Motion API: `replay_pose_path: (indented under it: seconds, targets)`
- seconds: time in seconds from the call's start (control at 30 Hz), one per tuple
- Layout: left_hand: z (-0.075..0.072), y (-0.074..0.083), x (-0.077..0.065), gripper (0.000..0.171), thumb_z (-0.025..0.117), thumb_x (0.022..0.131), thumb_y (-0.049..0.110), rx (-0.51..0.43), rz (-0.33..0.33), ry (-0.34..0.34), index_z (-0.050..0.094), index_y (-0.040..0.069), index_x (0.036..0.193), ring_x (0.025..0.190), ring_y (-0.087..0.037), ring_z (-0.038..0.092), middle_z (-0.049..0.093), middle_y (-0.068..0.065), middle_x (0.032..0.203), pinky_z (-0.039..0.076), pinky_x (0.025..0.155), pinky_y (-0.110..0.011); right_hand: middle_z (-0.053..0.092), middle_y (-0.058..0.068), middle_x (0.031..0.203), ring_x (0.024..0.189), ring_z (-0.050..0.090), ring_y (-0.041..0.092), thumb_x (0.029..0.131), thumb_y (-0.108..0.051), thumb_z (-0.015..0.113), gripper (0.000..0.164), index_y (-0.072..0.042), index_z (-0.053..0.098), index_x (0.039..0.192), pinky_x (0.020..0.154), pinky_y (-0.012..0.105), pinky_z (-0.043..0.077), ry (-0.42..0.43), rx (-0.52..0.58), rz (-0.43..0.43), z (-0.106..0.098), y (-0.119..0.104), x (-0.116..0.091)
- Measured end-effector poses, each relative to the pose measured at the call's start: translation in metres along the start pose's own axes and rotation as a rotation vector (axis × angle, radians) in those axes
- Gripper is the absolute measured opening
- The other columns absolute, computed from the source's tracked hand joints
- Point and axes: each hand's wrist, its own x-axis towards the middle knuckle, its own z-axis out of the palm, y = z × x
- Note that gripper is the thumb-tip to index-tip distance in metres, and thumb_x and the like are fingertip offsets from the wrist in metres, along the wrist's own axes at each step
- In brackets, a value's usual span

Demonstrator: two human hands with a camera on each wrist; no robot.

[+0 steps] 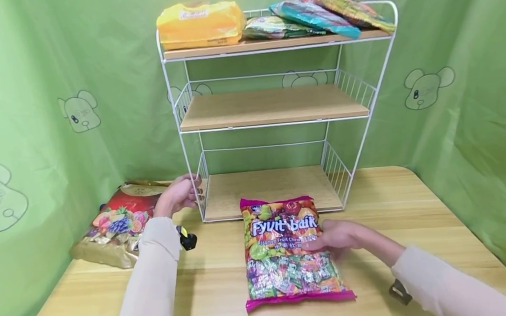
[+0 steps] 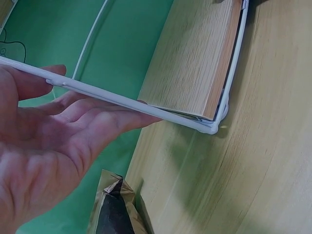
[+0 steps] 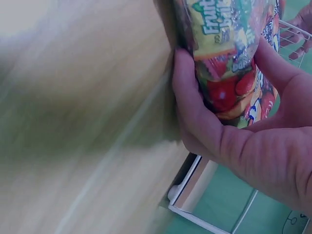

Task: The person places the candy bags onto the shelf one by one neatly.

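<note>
Magenta-edged candy bag (image 1: pixel 285 273), at six o'clock of the rack (image 1: pixel 273 105), could sag: the right hand (image 1: pixel 342 234) grips only its three o'clock side. Left hand (image 1: pixel 184 191), fingers loosely extended, rests at the rack's eight o'clock post (image 1: pixel 187 153).

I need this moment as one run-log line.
left hand: at rack's front-left post | right hand: grips Assorted Fruit Chew bag | red-gold fruit-print bag: on table, left of rack
</note>
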Motion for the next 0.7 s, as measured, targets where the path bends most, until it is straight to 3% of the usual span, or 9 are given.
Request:
replay_pose_path:
  seconds: [0.17,0.4,0.57,0.63,0.7]
  targets:
    - [0.0,0.0,0.0,0.034,0.043,0.104,0.01,0.005,0.0,0.003,0.04,-0.001,0.136,0.067,-0.015,0.059,0.053,-0.009,0.085,0.057,0.06,-0.029,0.067,0.004,0.077,0.061,0.06,0.016,0.089,-0.04,0.076,0.035,-0.007,0.066,0.092,0.059,0.032,0.057,0.013,0.032,-0.024,0.002,0.004,0.001]
    - [-0.001,-0.001,0.001,0.041,0.042,0.104,0.009,-0.002,0.003,0.005,0.035,-0.004,0.142,0.067,-0.015,0.06,0.053,-0.008,0.083,0.058,0.06,-0.029,0.048,-0.005,0.062,0.054,0.042,0.01,0.088,-0.039,0.077,0.038,-0.016,0.053,0.07,0.052,0.023,0.045,0.018,0.049,-0.053,0.002,-0.001,0.002]
    - [-0.001,0.001,0.001,0.041,0.042,0.104,0.009,-0.009,0.005,0.006,0.035,-0.003,0.142,0.065,-0.014,0.059,0.051,-0.006,0.08,0.055,0.057,-0.027,0.045,-0.005,0.062,0.053,0.036,0.009,0.09,-0.032,0.075,0.034,-0.015,0.052,0.071,0.049,0.021,0.036,0.033,0.089,-0.097,0.003,-0.006,0.0]
    - [-0.001,0.001,0.0,0.04,0.041,0.104,0.009,-0.015,-0.002,0.008,0.035,-0.003,0.142,0.065,-0.014,0.058,0.05,-0.006,0.081,0.054,0.056,-0.027,0.046,-0.003,0.067,0.056,0.039,0.011,0.089,-0.03,0.075,0.031,-0.012,0.054,0.076,0.052,0.023,0.038,0.049,0.104,-0.1,0.003,-0.007,-0.001]
    - [0.0,0.001,0.0,0.04,0.041,0.105,0.01,-0.014,-0.008,0.008,0.036,-0.002,0.142,0.066,-0.015,0.057,0.049,-0.006,0.082,0.053,0.057,-0.027,0.055,0.007,0.079,0.066,0.049,0.016,0.088,-0.029,0.076,0.032,-0.002,0.058,0.09,0.059,0.03,0.05,0.072,0.116,-0.091,0.004,-0.008,-0.002]
